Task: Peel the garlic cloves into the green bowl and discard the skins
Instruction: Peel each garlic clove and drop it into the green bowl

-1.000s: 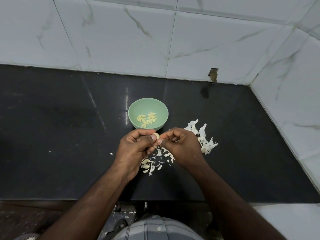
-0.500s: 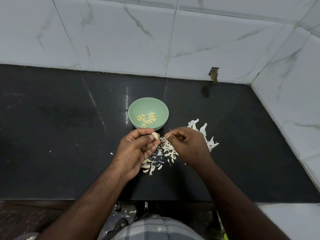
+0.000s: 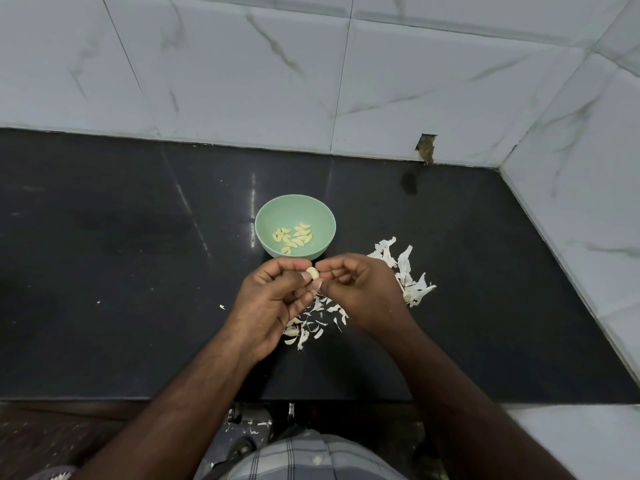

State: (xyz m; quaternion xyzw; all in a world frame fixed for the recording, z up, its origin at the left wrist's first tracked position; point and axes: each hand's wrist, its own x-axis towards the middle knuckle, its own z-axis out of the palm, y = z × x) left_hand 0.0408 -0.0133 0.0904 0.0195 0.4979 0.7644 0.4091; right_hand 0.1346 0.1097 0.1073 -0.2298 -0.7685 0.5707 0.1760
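Observation:
A green bowl (image 3: 273,211) stands on the black counter and holds several peeled garlic cloves (image 3: 294,237). Just in front of it my left hand (image 3: 273,299) pinches a pale garlic clove (image 3: 312,273) between thumb and fingers. My right hand (image 3: 360,289) meets it from the right, fingertips curled against the same clove. Under both hands lies a scatter of white garlic skins (image 3: 311,323), with a few unpeeled cloves (image 3: 291,330) among them. A larger heap of skins (image 3: 408,275) lies to the right of my right hand.
The black counter (image 3: 121,271) ends at marble-tiled walls (image 3: 242,81) behind and on the right. A small chipped hole (image 3: 426,150) sits in the back tile. The counter's front edge runs just below my forearms; skin bits lie on the floor there.
My right hand, pulled a little away half a second ago, has come back to the clove in my left hand. Both hands sit slightly closer to the bowl.

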